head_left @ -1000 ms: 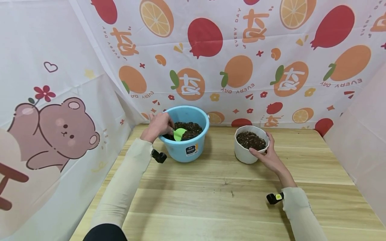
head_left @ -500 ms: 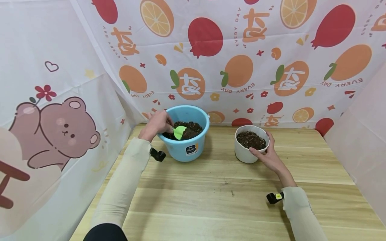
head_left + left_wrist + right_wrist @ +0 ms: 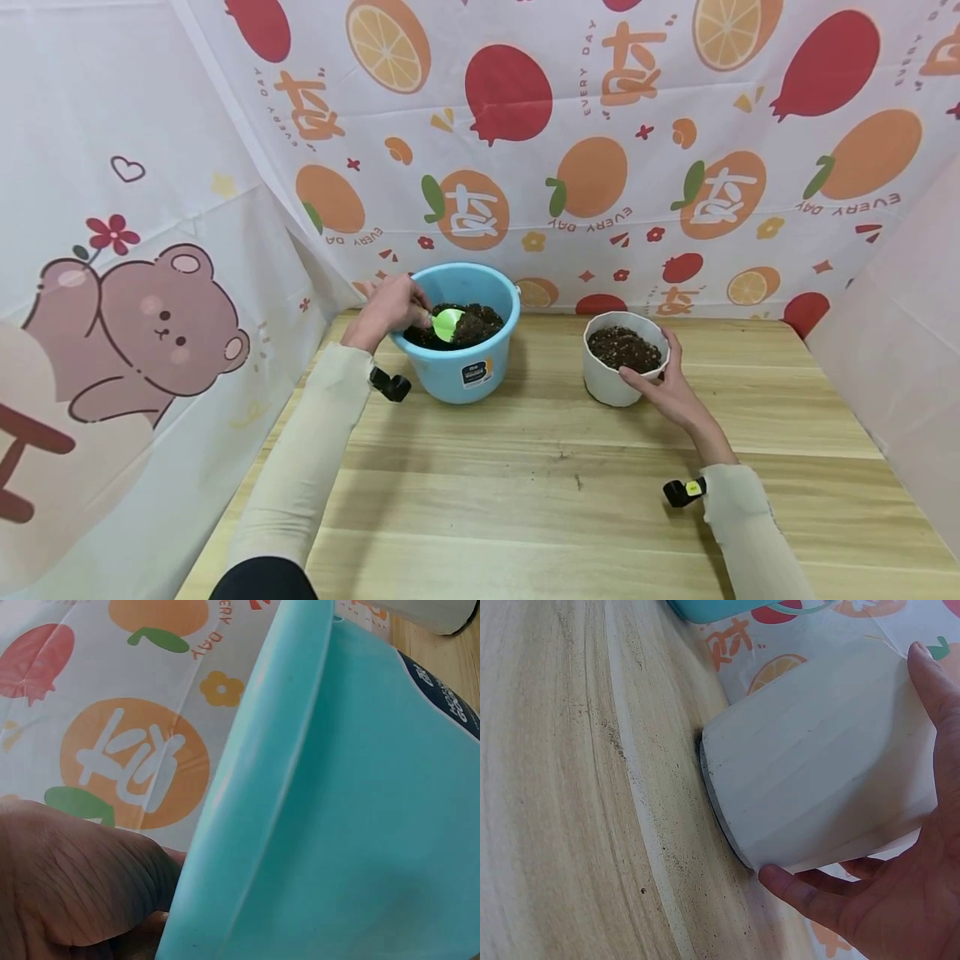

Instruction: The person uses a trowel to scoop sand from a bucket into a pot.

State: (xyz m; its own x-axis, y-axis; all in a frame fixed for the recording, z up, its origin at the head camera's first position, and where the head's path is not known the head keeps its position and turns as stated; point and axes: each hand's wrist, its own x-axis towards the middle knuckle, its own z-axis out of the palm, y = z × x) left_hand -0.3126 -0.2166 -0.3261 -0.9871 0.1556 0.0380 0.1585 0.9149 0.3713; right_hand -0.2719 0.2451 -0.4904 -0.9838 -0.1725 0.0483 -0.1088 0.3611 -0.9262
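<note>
A light blue bucket point(image 3: 465, 367) half full of dark soil stands at the back left of the wooden table point(image 3: 525, 492). My left hand point(image 3: 390, 307) reaches over its rim and grips the handle of a small green scoop point(image 3: 447, 323), whose blade lies on the soil. In the left wrist view the bucket's wall point(image 3: 375, 825) fills the frame beside my left hand point(image 3: 67, 885). A white ribbed pot point(image 3: 619, 375) filled with soil stands to the right. My right hand point(image 3: 671, 387) cups its side, with thumb and fingers point(image 3: 810, 896) spread round the pot's wall point(image 3: 817, 780).
Printed fruit and bear cloths hang close behind and on both sides of the table. Bare wood lies between me and the two containers. A few soil crumbs point(image 3: 576, 480) dot the table's middle. Black wrist cameras point(image 3: 390, 385) sit on both sleeves.
The green scoop has lifted and moved slightly back and up in the bucket with my left hand. My right hand and the white pot stay still.
</note>
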